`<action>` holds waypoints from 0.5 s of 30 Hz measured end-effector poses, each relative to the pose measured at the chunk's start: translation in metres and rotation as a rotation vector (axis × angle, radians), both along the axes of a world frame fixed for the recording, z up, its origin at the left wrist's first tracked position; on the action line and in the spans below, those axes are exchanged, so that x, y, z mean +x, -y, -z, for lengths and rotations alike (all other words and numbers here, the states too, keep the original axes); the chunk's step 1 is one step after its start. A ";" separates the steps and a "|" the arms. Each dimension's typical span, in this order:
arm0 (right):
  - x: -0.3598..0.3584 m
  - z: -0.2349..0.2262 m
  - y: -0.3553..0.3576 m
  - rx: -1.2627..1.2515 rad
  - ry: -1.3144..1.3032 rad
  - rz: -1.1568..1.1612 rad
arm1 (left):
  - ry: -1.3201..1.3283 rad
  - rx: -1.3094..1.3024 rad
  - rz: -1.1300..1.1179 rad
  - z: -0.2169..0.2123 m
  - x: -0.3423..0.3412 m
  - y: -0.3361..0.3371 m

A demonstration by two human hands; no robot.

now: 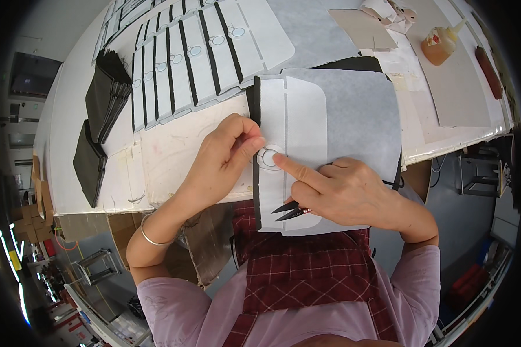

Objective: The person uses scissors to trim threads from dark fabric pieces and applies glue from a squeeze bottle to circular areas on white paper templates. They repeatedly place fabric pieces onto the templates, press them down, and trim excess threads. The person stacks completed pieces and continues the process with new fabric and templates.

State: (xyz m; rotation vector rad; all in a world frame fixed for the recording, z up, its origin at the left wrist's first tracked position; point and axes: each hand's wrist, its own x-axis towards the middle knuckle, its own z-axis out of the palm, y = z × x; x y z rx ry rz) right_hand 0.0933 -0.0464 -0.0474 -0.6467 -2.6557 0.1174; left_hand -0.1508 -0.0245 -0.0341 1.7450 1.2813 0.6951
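A fabric panel [362, 115] with grey-white backing and a black strip along its left edge lies over the table's front edge, partly above my lap. Near that strip is a small round white piece [267, 158] with a dark ring outline. My left hand [223, 153] pinches thumb and forefinger together beside this circle; what is between them is too small to make out. With its index fingertip, my right hand [344, 194] presses on the circle. Its other fingers are curled around black thread snips [294, 211], whose blades point left over the panel.
Overlapping rows of similar panels [185, 63] cover the far left of the table [185, 156]. Folded black fabric pieces [105, 95] lie left of them. Far right are a bottle of amber liquid [437, 47], grey board [446, 92] and crumpled white scraps [388, 13].
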 end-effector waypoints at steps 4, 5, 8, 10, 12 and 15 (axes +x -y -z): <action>0.000 -0.002 0.000 0.000 0.014 0.006 | -0.186 0.264 0.184 0.001 -0.001 -0.004; 0.000 -0.002 0.000 -0.006 0.006 0.004 | -0.210 0.277 0.181 0.002 -0.002 -0.005; 0.000 0.000 0.000 -0.015 -0.003 -0.002 | -0.136 0.136 0.110 0.003 -0.005 -0.007; 0.000 0.000 0.000 -0.017 -0.004 -0.007 | 0.108 -0.198 -0.022 0.000 -0.009 -0.007; -0.001 0.000 -0.001 -0.018 -0.003 -0.007 | 0.028 -0.031 0.028 0.001 -0.002 -0.002; -0.001 -0.001 -0.001 -0.009 -0.001 -0.001 | -0.154 0.159 0.117 0.004 -0.002 -0.004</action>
